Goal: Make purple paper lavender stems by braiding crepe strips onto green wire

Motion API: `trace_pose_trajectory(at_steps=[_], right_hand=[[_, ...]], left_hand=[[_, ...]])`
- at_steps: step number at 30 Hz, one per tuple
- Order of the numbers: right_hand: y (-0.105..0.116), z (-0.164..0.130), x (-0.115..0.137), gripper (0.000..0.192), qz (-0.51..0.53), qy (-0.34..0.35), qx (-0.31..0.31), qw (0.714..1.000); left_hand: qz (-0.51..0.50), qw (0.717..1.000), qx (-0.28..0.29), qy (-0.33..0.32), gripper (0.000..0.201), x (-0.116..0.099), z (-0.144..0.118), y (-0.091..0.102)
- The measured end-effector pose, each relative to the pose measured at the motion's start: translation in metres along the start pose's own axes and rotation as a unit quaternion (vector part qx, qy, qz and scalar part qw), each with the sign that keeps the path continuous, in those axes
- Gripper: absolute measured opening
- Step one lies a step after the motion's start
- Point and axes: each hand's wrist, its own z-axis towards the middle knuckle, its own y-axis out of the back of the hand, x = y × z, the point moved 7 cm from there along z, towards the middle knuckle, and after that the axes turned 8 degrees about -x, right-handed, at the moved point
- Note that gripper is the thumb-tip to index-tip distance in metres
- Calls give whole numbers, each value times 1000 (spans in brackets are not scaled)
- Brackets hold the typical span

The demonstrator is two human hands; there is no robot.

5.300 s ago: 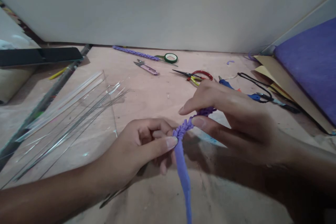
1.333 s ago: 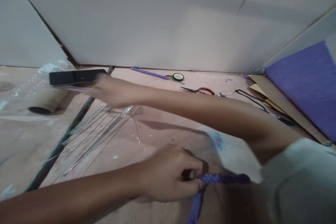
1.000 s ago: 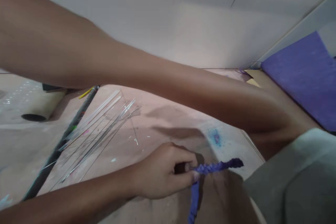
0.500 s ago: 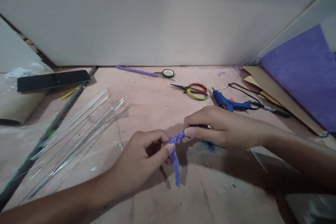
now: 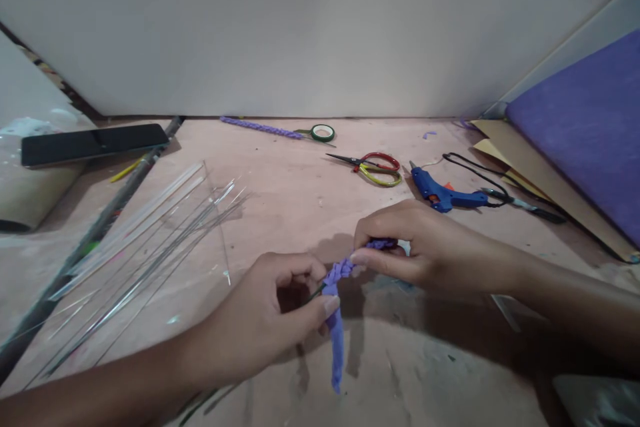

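Observation:
A purple crepe paper strip (image 5: 337, 347) hangs down from a thin green wire (image 5: 315, 291). Twisted purple wrapping (image 5: 341, 271) covers the part of the wire between my hands. My left hand (image 5: 280, 297) is closed, its thumb pressing the strip near where it meets the wire. With thumb and fingers my right hand (image 5: 400, 243) pinches the wrapped part, and more of the wrapping passes behind its fingers. Below my left forearm a dark green length of wire (image 5: 197, 408) shows. Some of the wire inside my left hand is hidden.
Ahead lie a finished-looking purple wrapped stick (image 5: 260, 127), green tape (image 5: 323, 133), scissors (image 5: 377, 168) and a blue glue gun (image 5: 445, 192). Clear thin sticks and wires (image 5: 150, 267) spread at left, near a black phone (image 5: 95, 144). Purple sheets (image 5: 585, 127) lean at right.
The strip's loose end hangs lower and longer. My left thumb has shifted down and apart from the forefinger, and the green wire shows between them. The view has shifted slightly.

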Motion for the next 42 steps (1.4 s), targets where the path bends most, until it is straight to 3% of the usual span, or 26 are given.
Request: trace_pose_trajectory(at_steps=[7,18,24,34,42], right_hand=[[9,-3,10,23,-10,42,-45,998],[7,-8,11,18,-13,88,-73,993],[9,-7,11,17,-5,94,-80,992],[13,-8,18,9,24,113,-60,991],[8,-7,12,33,-32,80,-43,995]], left_hand=[[-90,994,46,33,31,14,-5,-4],[-86,994,53,43,39,15,-5,-4],[-118,990,36,69,56,14,-5,-1],[-92,994,25,62,49,20,-3,0],[-103,993,32,53,36,15,-2,-3]])
